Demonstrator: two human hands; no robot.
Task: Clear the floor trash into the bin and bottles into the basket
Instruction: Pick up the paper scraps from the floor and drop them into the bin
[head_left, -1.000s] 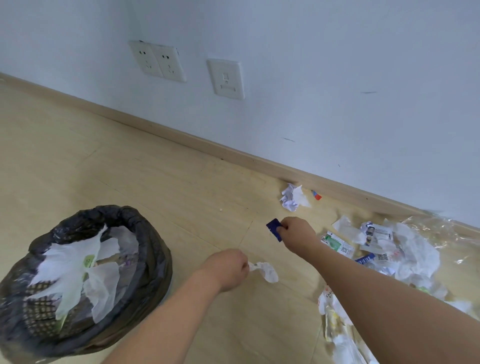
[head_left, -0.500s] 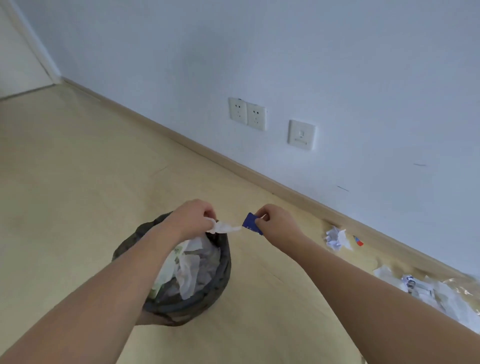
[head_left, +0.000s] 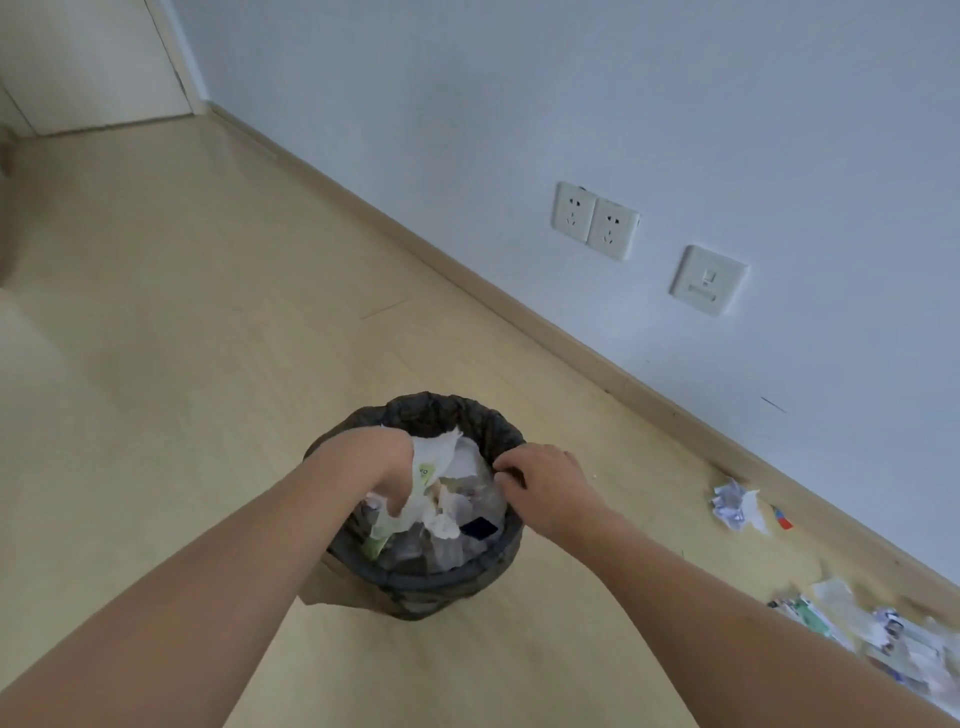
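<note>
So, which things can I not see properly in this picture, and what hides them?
- Left hand, head view: its fingers are down inside the bin, covered by white paper; the grip cannot be told.
- Bin's lower contents: buried under the top trash.
- Trash pile at the right edge: blurred and cut off; items unreadable.
- Red scrap by the baseboard: too small to identify.
- Basket and bottles: not in view.

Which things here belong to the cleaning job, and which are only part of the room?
Job:
- bin with black liner
- left hand inside the bin
- right hand at its rim
- crumpled paper by the skirting
- litter pile

Room only:
- double socket
- wall plate
</note>
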